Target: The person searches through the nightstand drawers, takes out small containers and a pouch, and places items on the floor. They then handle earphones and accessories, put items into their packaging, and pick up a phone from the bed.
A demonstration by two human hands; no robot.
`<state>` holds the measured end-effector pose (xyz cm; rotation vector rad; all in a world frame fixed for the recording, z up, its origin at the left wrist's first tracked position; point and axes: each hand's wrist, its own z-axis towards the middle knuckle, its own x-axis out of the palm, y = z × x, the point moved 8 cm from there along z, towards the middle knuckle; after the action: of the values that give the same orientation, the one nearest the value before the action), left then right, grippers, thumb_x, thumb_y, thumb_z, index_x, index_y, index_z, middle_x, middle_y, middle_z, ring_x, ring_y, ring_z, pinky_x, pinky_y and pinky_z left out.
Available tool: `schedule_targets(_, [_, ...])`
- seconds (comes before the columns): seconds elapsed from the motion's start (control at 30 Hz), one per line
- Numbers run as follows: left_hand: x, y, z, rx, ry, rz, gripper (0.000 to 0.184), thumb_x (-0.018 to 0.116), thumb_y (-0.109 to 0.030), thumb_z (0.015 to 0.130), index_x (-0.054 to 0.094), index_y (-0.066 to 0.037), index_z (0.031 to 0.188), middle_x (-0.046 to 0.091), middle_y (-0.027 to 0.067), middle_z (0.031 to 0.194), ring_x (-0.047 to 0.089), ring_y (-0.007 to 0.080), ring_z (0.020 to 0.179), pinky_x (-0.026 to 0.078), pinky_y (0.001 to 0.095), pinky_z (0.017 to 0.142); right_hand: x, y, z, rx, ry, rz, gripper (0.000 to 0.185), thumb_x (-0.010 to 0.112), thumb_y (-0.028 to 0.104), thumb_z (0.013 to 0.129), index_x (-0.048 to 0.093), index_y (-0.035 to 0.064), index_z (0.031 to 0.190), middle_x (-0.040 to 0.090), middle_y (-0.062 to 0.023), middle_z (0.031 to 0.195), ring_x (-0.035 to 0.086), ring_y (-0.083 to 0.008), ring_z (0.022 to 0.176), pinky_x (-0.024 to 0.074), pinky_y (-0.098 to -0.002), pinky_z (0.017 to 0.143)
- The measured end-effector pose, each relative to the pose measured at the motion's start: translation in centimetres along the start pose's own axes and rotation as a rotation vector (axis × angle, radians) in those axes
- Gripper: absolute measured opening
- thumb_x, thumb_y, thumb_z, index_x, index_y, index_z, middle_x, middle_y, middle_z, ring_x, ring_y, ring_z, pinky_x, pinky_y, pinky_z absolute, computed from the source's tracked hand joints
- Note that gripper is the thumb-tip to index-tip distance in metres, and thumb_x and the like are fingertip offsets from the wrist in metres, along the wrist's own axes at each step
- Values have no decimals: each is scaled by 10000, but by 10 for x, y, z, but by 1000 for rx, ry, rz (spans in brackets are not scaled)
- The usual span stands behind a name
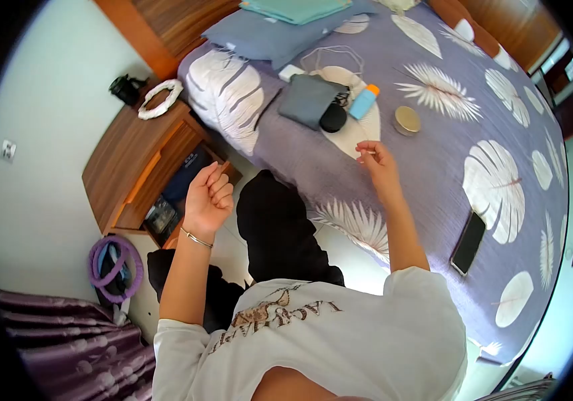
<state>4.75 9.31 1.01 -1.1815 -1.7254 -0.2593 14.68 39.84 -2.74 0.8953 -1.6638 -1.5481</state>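
Head view: gold container (407,121) on bed (427,180), beyond hands (383,168), nearer right.

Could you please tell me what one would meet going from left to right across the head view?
Wall socket, purple ring, white ring, left hand, grey pouch, right hand, round tin, phone.

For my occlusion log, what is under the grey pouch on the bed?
The grey pouch lies on the patterned bedspread, which shows around it. Whatever is directly beneath is covered; I cannot tell whether the white item at its far edge extends underneath.
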Motion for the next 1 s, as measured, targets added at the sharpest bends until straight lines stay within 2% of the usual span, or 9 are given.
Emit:
schedule_targets(0.13, [-27,-19,-22,85,-45,26,390,483,-218,886,293,-152,552,168,-48,477,163,65,395,134,204,352,71,77,34,-821,-48,-869,307,643,71,707,568,46,1004,572,-80,952,555,-238,880,444,-320,742])
schedule_targets(0.33, [-108,-28,-80,197,-118,-92,391,474,-221,894,292,-159,554,159,-54,472,148,65,392,127,207,350,121,66,105,-820,42,-1305,330,705,151,650,623,158,969,562,-56,1016,520,-221,983,387,-419,824])
schedule_targets(0.57, [-160,-32,-101,254,-146,-242,397,448,-222,904,274,-154,554,166,-45,472,140,68,395,118,215,357,104,52,132,-806,148,-1359,141,642,214,745,647,81,790,597,-54,896,568,-241,854,434,-341,718])
schedule_targets(0.63, [-159,-26,-92,204,-103,-254,395,443,-222,905,276,-154,553,165,-45,472,143,69,394,125,216,358,52,85,141,-659,-178,-671,145,598,168,782,601,31,830,585,-95,835,571,-254,764,431,-335,649])
schedule_targets(0.7, [-151,-23,-85,182,-82,-230,396,444,-222,903,275,-155,552,164,-45,472,145,70,394,128,217,359,5,97,150,-380,-399,-440,178,507,127,844,552,0,959,585,-129,920,569,-240,828,432,-329,690])
schedule_targets(0.73, [-145,-21,-80,167,-59,-205,396,445,-221,902,274,-156,550,162,-45,472,146,71,394,131,219,360,-15,97,153,-377,-409,-445,178,507,127,844,552,0,959,585,-129,920,569,-240,828,432,-329,690])
schedule_targets(0.83, [-136,-14,-67,116,-46,-184,401,446,-224,900,272,-158,545,166,-47,472,157,74,396,140,220,362,-24,134,128,-713,-237,-292,244,445,108,878,486,-24,1080,564,-148,1048,554,-233,952,438,-331,785])
schedule_targets(0.9, [-127,-6,-54,81,-41,-144,405,448,-229,899,272,-160,541,170,-47,472,162,75,397,143,220,362,26,139,83,-223,48,677,246,398,91,895,480,-17,1101,530,-134,1142,520,-229,1048,426,-339,874])
schedule_targets(1.0, [-107,13,-32,-11,12,-112,411,463,-239,892,278,-170,532,179,-52,474,175,73,399,154,220,360,70,85,64,-35,122,855,289,357,85,899,439,-62,1135,509,-158,1170,507,-238,1074,401,-382,959])
